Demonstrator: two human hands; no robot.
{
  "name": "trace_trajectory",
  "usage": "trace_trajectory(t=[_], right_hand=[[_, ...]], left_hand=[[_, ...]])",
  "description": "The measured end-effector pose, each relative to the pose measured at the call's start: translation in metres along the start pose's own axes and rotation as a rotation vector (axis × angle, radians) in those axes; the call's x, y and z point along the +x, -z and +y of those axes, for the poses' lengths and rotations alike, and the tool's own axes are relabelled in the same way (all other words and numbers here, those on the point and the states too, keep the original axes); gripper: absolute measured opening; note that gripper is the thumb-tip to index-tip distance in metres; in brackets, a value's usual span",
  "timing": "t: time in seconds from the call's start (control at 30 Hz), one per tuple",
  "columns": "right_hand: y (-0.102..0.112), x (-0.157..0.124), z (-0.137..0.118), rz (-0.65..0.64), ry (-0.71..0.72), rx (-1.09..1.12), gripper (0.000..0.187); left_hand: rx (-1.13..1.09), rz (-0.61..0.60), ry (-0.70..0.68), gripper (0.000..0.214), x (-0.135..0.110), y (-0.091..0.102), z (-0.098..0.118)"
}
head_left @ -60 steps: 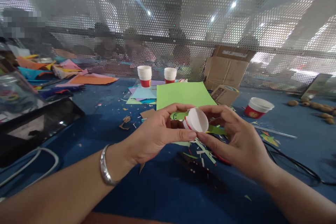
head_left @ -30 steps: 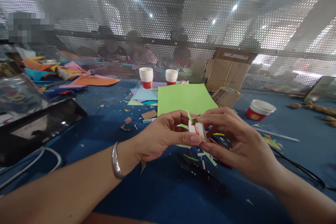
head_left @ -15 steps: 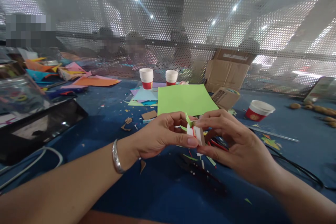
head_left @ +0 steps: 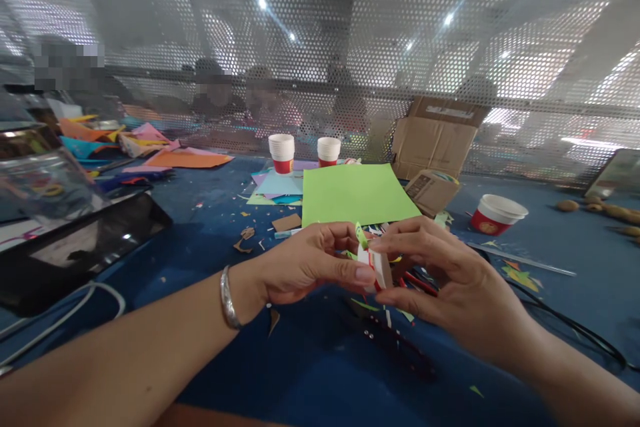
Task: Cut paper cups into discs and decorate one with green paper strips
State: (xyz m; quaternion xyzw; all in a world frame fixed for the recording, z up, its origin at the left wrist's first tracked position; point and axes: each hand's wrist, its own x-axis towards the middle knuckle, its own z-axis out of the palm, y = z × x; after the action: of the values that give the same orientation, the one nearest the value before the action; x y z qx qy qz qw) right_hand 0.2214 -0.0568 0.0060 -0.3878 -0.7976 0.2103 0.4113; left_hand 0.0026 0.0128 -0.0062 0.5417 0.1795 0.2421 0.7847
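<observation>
Both hands hold a small white-and-red paper piece (head_left: pixel 379 267), which looks cut from a paper cup, above the blue table. A narrow green paper strip (head_left: pixel 361 236) sticks up from its top. My left hand (head_left: pixel 320 263), with a silver bangle on the wrist, pinches the piece from the left, thumb in front. My right hand (head_left: pixel 440 267) grips it from the right, fingertips on the top edge and thumb at the bottom. The fingers hide part of the piece. Below the hands lies a dark tool (head_left: pixel 390 337), blurred, among paper scraps.
A green sheet (head_left: pixel 355 193) lies behind the hands. Two stacks of paper cups (head_left: pixel 283 153) stand at the back, and a wide paper cup (head_left: pixel 499 213) is on the right. A cardboard box (head_left: pixel 435 137) leans against the perforated metal screen. At left are a black tablet-like object (head_left: pixel 95 250) and coloured papers (head_left: pixel 190 157).
The paper piece has turned slightly between my fingers, showing more of its right face. Both hands keep hold of it. The whole view has shifted a little.
</observation>
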Motion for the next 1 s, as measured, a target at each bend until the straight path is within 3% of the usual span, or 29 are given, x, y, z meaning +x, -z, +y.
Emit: trace_trajectory(t=[0.43,0.63,0.8,1.0], right_hand=[[0.001,0.001,0.0,0.012,0.084,-0.209,0.041],[-0.003,0.001,0.005,0.075,0.094,-0.272,0.055],[-0.004,0.0,0.005,0.119,0.118,-0.363,0.048],[-0.006,0.004,0.007,0.141,0.141,-0.438,0.045]], left_hand=[[0.041,-0.028,0.001,0.031,0.0,-0.002,0.008],[0.167,0.079,-0.118,0.052,-0.003,-0.006,0.013],[0.184,0.132,-0.151,0.048,-0.003,-0.01,0.009],[0.425,0.3,-0.223,0.03,-0.005,-0.015,0.008]])
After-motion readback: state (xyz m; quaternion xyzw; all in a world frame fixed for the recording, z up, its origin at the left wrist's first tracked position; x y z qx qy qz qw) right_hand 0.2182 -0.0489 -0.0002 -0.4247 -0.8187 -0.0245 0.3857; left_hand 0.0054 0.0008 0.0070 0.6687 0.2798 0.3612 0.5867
